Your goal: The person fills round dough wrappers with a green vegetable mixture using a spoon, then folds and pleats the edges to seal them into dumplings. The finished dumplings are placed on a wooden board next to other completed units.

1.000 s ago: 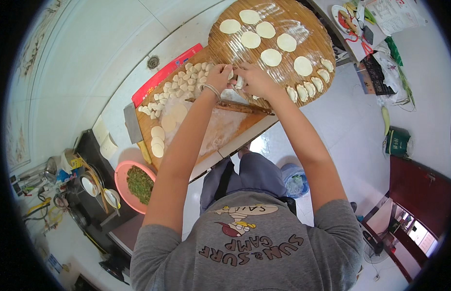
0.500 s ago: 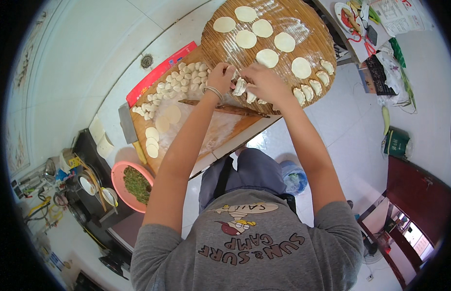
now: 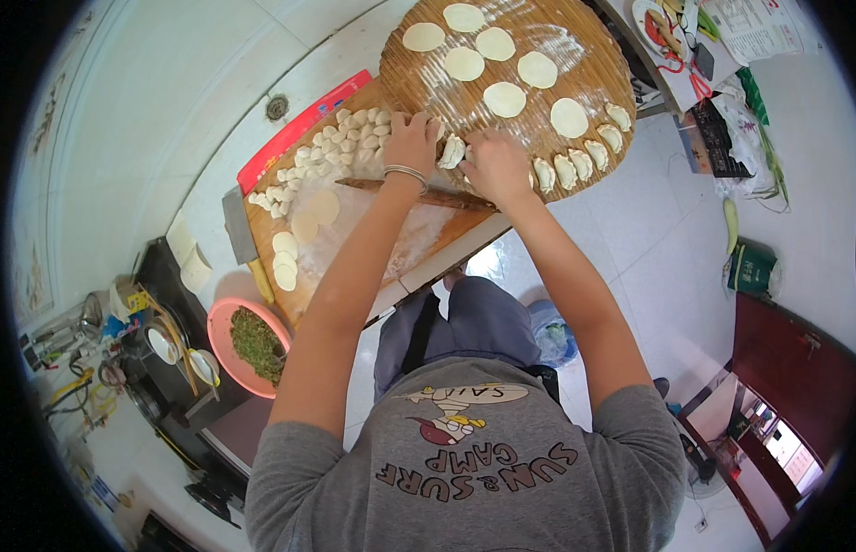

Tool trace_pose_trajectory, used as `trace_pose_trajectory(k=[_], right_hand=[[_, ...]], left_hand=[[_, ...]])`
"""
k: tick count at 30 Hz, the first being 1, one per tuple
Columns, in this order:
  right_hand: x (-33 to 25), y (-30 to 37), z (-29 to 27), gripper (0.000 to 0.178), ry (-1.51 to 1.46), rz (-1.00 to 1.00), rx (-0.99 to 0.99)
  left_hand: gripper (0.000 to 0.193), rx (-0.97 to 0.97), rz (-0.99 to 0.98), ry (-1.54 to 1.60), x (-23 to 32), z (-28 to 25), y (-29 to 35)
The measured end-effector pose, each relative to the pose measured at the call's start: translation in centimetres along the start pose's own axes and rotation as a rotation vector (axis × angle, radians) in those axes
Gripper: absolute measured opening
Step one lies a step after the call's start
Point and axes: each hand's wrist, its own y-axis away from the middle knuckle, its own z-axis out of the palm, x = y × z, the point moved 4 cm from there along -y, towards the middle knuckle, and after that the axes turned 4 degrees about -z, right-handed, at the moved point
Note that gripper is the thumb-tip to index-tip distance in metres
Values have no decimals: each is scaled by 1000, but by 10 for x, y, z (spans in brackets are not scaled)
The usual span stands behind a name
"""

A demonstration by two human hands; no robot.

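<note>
We judged that the pleated dumpling (image 3: 452, 152) called for a light touch, seam uppermost, well clear of the row of dumplings (image 3: 581, 166) along the near rim of the round slatted tray (image 3: 410, 78). It was between our left grip (image 3: 412, 143) and right grip (image 3: 497, 168), by the tray's near-left rim. The left arched palm-down there, the right curled inward; we could not tell whether either was clamped on it

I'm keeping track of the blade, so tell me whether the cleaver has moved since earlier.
No: the cleaver still lies along the left edge of the wooden board.
</note>
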Motion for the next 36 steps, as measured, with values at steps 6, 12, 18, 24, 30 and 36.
trace_pose_trajectory(k=[6, 12, 18, 24, 30, 36], right_hand=[[10, -2, 1, 19, 40, 136, 31], [39, 13, -32, 19, -120, 202, 291], [17, 37, -38, 17, -225, 208, 288], [-62, 60, -23, 13, -446, 145, 231], [-145, 88, 68, 16, -565, -5, 27], [-212, 111, 114, 17, -552, -7, -154]], left_hand=[[29, -91, 73, 60, -4, -9, 4], [40, 11, 249, -166, 4, -11, 8], [38, 51, 189, -1, -3, -7, 21], [38, 45, 34, 175, -69, -39, 89], [36, 109, -435, -196, -240, -94, 184], [22, 54, -270, -443, -338, -109, 210]])
